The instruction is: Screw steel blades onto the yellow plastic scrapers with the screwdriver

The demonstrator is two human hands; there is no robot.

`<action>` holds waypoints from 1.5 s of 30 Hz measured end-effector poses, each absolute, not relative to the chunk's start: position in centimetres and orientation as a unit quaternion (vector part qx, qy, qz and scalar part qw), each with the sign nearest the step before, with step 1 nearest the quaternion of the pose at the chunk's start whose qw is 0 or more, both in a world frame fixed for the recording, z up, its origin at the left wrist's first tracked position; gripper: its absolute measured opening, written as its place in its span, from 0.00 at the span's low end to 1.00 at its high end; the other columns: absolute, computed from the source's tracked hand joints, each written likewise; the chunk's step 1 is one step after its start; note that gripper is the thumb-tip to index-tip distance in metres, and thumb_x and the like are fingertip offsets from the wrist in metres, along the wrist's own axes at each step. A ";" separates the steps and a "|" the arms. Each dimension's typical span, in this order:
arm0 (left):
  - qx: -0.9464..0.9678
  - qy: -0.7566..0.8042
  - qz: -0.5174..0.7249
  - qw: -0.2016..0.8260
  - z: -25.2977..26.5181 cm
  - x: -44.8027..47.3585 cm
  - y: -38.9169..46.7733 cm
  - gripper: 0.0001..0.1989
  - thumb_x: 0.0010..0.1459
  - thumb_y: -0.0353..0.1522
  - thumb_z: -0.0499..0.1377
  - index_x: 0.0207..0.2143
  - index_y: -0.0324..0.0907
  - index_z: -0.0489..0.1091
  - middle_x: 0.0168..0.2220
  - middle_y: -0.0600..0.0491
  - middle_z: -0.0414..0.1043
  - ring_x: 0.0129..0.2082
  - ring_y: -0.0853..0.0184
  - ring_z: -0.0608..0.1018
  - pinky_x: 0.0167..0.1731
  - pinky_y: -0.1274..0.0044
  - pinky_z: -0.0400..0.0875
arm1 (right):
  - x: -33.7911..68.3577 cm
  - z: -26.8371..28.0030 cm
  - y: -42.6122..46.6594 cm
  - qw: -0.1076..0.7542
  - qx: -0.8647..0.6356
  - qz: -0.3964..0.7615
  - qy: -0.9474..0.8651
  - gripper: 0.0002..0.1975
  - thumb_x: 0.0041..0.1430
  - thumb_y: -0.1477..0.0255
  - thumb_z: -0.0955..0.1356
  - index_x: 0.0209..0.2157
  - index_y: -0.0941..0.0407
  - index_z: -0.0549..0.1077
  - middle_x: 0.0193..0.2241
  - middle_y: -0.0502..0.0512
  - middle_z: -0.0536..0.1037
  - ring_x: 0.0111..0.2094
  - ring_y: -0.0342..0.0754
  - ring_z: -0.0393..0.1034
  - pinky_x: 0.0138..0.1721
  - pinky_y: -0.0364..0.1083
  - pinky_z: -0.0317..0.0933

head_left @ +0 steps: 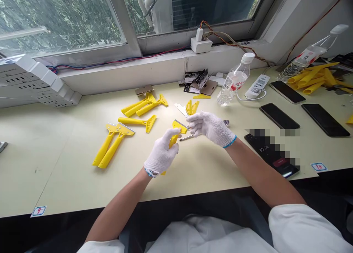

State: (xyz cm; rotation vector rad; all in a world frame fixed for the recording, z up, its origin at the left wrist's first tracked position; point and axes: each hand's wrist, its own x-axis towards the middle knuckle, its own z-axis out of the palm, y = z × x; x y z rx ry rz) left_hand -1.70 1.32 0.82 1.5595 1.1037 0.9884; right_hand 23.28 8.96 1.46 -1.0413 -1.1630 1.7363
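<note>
My left hand [162, 153], in a white knit glove with a blue cuff, is wrapped around the handle of a yellow scraper [179, 127]. The scraper's head points up and away from me, with a metal blade along its edge. Just right of that head is my gloved right hand [211, 128], fingers stretched out with nothing visible in them. Beneath it lies a screwdriver [186, 138], partly hidden. Small yellow head pieces [192, 107] and flat metal blades [180, 109] lie beyond my hands. On the left rest two finished-looking scrapers [113, 145] and several more yellow scrapers [140, 105].
Water bottles [234, 80] stand at the back right and far right. Several phones [280, 116], a power strip [257, 86] and yellow handles [310, 78] lie on the right. Black packets [200, 81] sit by the sill. White boxes [35, 80] are stacked at the left.
</note>
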 end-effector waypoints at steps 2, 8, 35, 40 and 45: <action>0.504 0.413 0.419 0.632 1.9 -2.1 1.6 0.27 0.59 0.25 0.64 0.59 0.51 0.67 0.49 0.51 0.81 0.23 0.74 0.73 0.24 0.79 0.70 | 24.7 1.3 9.9 0.413 -0.508 0.511 -0.557 0.19 0.68 0.55 0.69 0.43 0.55 0.84 0.35 0.59 0.83 0.34 0.54 0.78 0.36 0.51 0.71; 0.273 0.307 0.471 0.781 3.1 -2.5 2.9 0.35 0.52 0.25 0.71 0.60 0.51 0.67 0.46 0.50 0.79 0.20 0.83 0.64 0.19 0.90 0.55 | 26.1 -0.9 11.4 0.243 -0.560 0.164 -0.775 0.10 0.68 0.73 0.69 0.43 0.57 0.84 0.43 0.61 0.86 0.44 0.57 0.79 0.50 0.53 0.68; 0.381 0.328 0.438 0.745 1.1 -0.4 1.5 0.29 0.57 0.28 0.70 0.55 0.52 0.59 0.42 0.57 0.80 0.20 0.76 0.71 0.22 0.81 0.64 | 21.2 2.0 5.9 0.449 -0.439 0.245 -0.739 0.01 0.65 0.70 0.70 0.37 0.48 0.75 0.38 0.53 0.84 0.40 0.54 0.79 0.49 0.55 0.75; 0.465 0.339 0.434 0.694 0.9 0.4 0.6 0.25 0.60 0.28 0.65 0.55 0.51 0.60 0.26 0.66 0.70 0.19 0.72 0.69 0.23 0.79 0.66 | 20.6 1.9 5.1 0.456 -0.423 0.277 -0.733 0.06 0.65 0.64 0.74 0.38 0.47 0.75 0.39 0.54 0.85 0.41 0.55 0.81 0.48 0.57 0.77; 0.488 0.364 0.430 0.666 0.2 0.3 0.7 0.24 0.60 0.28 0.63 0.57 0.51 0.62 0.25 0.66 0.68 0.20 0.72 0.69 0.24 0.79 0.67 | 20.8 2.0 4.9 0.450 -0.414 0.270 -0.744 0.05 0.65 0.66 0.75 0.38 0.48 0.76 0.38 0.53 0.85 0.39 0.53 0.82 0.45 0.54 0.78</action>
